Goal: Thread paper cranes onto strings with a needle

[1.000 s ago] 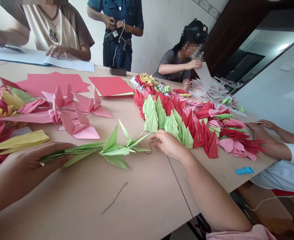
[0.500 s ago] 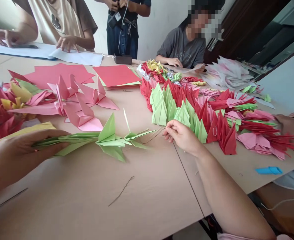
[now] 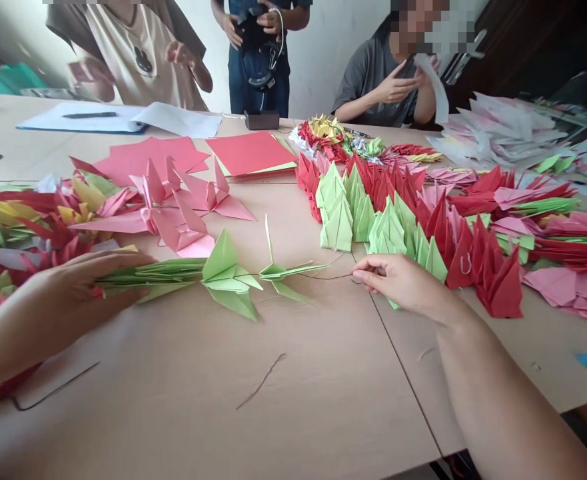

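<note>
table [image 3: 283, 413]: light wood, pretty much covered in folded paper, two loose bits of wire left lying on the bare part up front
people across: three are seen at the far side, faces out of it
folded pile [image 3: 423, 213]: red, green and pink pieces packed in rows on the right, too many to be counted honestly
pink cranes [image 3: 183, 207]: about three big ones, sat left of centre
red sheets [image 3: 253, 152]: two flat stacks, laid behind the cranes
green cranes [image 3: 208, 277]: a bunched string, lying flat on the table between the two hands; two are spread open at the right end, the rest are squashed together so no count can be given
left hand [image 3: 73, 300]: fingers are closed down over the squashed end of the green cranes
right hand [image 3: 403, 283]: fingertips are pinched together on the wire [image 3: 336, 276]
wire: one thin dark strand, stretched from the green cranes to the right hand
</note>
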A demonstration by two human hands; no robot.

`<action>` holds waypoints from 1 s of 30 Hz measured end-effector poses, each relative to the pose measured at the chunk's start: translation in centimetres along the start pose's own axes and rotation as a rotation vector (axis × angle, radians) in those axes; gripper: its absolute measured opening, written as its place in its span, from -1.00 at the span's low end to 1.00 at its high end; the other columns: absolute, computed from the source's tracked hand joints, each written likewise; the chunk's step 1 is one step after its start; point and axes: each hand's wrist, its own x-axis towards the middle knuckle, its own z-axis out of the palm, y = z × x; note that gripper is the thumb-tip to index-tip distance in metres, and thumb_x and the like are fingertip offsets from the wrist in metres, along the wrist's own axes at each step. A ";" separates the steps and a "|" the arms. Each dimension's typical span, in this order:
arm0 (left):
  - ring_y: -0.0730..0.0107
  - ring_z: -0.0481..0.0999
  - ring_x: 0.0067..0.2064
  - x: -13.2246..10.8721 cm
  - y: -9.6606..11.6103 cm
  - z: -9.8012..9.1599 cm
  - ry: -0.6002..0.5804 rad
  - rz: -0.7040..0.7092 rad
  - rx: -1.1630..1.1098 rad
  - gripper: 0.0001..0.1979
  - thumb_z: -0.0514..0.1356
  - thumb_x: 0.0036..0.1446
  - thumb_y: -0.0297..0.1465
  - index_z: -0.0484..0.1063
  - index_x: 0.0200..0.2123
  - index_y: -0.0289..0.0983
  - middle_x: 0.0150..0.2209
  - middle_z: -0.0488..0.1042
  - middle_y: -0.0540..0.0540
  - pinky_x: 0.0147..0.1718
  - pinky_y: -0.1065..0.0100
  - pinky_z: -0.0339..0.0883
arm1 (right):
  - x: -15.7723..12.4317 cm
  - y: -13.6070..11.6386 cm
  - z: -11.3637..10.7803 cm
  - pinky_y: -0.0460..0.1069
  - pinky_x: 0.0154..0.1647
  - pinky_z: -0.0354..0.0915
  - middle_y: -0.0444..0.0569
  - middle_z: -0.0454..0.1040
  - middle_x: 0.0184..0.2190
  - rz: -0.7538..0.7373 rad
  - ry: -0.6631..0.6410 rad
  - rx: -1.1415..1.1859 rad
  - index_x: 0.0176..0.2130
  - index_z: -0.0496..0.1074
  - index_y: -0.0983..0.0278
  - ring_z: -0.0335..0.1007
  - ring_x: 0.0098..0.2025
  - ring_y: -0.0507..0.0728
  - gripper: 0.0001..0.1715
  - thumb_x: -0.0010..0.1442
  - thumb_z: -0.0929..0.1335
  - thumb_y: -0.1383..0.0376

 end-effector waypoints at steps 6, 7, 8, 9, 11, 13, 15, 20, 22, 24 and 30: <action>0.10 0.32 0.21 -2.7 4.2 -2.9 0.076 0.305 0.063 -0.57 0.06 0.21 -0.19 0.30 0.13 -0.12 0.19 0.34 -0.08 0.13 0.13 0.23 | -0.1 -0.2 0.0 -0.05 -0.53 0.17 -0.16 0.33 -0.61 -0.054 0.090 -0.077 -0.41 0.43 0.24 0.27 -0.55 0.08 -0.68 0.20 0.30 0.07; 0.14 0.41 0.10 -3.6 5.6 -2.9 0.095 0.320 0.031 -0.65 0.11 0.20 -0.17 0.37 0.03 -0.10 0.10 0.41 -0.06 0.05 0.18 0.31 | -0.1 -0.3 0.0 -0.06 -0.55 0.15 -0.16 0.32 -0.62 -0.056 0.104 -0.081 -0.41 0.42 0.24 0.24 -0.57 0.07 -0.68 0.20 0.30 0.07; 0.18 0.48 -0.02 -4.5 7.0 -2.6 0.070 0.338 -0.017 -0.73 0.14 0.19 -0.16 0.42 -0.08 -0.08 -0.03 0.49 -0.03 -0.05 0.24 0.37 | -0.1 -0.4 0.0 -0.06 -0.56 0.12 -0.17 0.31 -0.63 -0.058 0.116 -0.087 -0.42 0.42 0.23 0.22 -0.58 0.07 -0.68 0.20 0.30 0.06; 0.21 0.52 -0.12 -5.4 8.4 -2.1 -0.001 0.397 -0.082 -0.79 0.16 0.19 -0.15 0.45 -0.16 -0.07 -0.15 0.54 -0.02 -0.13 0.26 0.40 | -0.2 -0.4 0.1 -0.06 -0.57 0.10 -0.17 0.30 -0.64 -0.061 0.126 -0.096 -0.42 0.42 0.23 0.21 -0.60 0.06 -0.68 0.20 0.30 0.06; 0.24 0.53 -0.22 -7.0 10.7 -0.7 -0.179 0.523 -0.196 -0.82 0.15 0.22 -0.18 0.48 -0.22 -0.11 -0.28 0.56 -0.05 -0.29 0.29 0.43 | -0.2 -0.6 0.3 -0.07 -0.59 0.09 -0.17 0.31 -0.64 -0.076 0.145 -0.131 -0.41 0.43 0.23 0.22 -0.61 0.06 -0.69 0.21 0.30 0.09; 0.23 0.51 -0.21 -8.2 12.2 0.9 -0.302 0.531 -0.219 -0.82 0.20 0.20 -0.20 0.46 -0.20 -0.13 -0.26 0.54 -0.06 -0.29 0.29 0.43 | -0.3 -0.7 0.5 -0.07 -0.59 0.10 -0.16 0.35 -0.63 -0.099 0.160 -0.163 -0.41 0.44 0.24 0.23 -0.61 0.06 -0.71 0.22 0.29 0.12; 0.23 0.49 -0.17 -8.9 13.0 2.1 -0.399 0.502 -0.218 -0.84 0.22 0.20 -0.26 0.43 -0.16 -0.14 -0.21 0.50 -0.05 -0.24 0.27 0.41 | -0.3 -0.8 0.7 -0.06 -0.57 0.12 -0.15 0.37 -0.61 -0.115 0.157 -0.165 -0.41 0.44 0.24 0.26 -0.59 0.07 -0.74 0.21 0.28 0.16; 0.30 0.45 -0.26 -8.9 13.9 2.9 -0.508 0.488 -0.198 -0.87 0.09 0.27 -0.49 0.40 -0.32 -0.21 -0.33 0.44 -0.02 -0.28 0.30 0.34 | -0.4 -1.3 1.1 -0.06 -0.56 0.13 -0.16 0.35 -0.61 -0.128 0.133 -0.140 -0.41 0.45 0.23 0.26 -0.57 0.07 -0.75 0.20 0.28 0.18; 0.30 0.42 -0.30 -8.8 14.2 2.8 -0.508 0.497 -0.158 -0.81 0.05 0.26 -0.55 0.38 -0.37 -0.23 -0.36 0.43 -0.02 -0.31 0.29 0.32 | -0.5 -1.5 1.3 -0.06 -0.57 0.10 -0.17 0.34 -0.62 -0.125 0.112 -0.131 -0.42 0.44 0.23 0.23 -0.59 0.06 -0.75 0.20 0.29 0.18; 0.29 0.40 -0.32 -9.0 14.4 2.6 -0.512 0.530 -0.118 -0.77 0.01 0.22 -0.61 0.36 -0.37 -0.24 -0.36 0.42 -0.04 -0.32 0.27 0.31 | -0.6 -1.6 1.5 -0.06 -0.56 0.10 -0.18 0.34 -0.62 -0.133 0.092 -0.130 -0.42 0.44 0.23 0.22 -0.58 0.05 -0.77 0.20 0.29 0.20; 0.25 0.37 -0.26 -9.4 14.5 1.7 -0.475 0.633 -0.110 -0.70 -0.07 0.11 -0.71 0.29 -0.31 -0.21 -0.27 0.42 -0.07 -0.24 0.23 0.31 | -1.1 -2.4 1.9 -0.06 -0.54 0.10 -0.19 0.34 -0.59 -0.193 0.100 -0.089 -0.41 0.43 0.23 0.24 -0.55 0.04 -0.79 0.23 0.30 0.25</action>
